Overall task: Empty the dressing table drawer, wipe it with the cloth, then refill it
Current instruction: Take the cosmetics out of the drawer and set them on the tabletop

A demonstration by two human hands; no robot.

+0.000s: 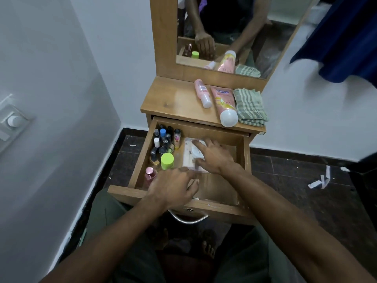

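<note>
Head view, drawer point(242, 158): we saw it pulled out, small bottles point(164, 142) in its back left corner.
Left hand point(173, 187): our fingers lay loose at its front edge, grasping nothing.
Right hand point(216, 157): our spread fingers rested on a clear packet point(188, 158).
Cloth point(250, 107): folded at the bench's right edge.

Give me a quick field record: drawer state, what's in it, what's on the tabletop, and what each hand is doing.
drawer: pulled open, not yet emptied
inside, left: cluster of small bottles, green-capped bottle, pink perfume bottle
inside, middle: clear pouch lying flat
tabletop: small pink bottle and pink tube lying down, folded striped cloth beside them
left hand: over drawer's front, grip unclear
right hand: fingers spread on the pouch
</note>
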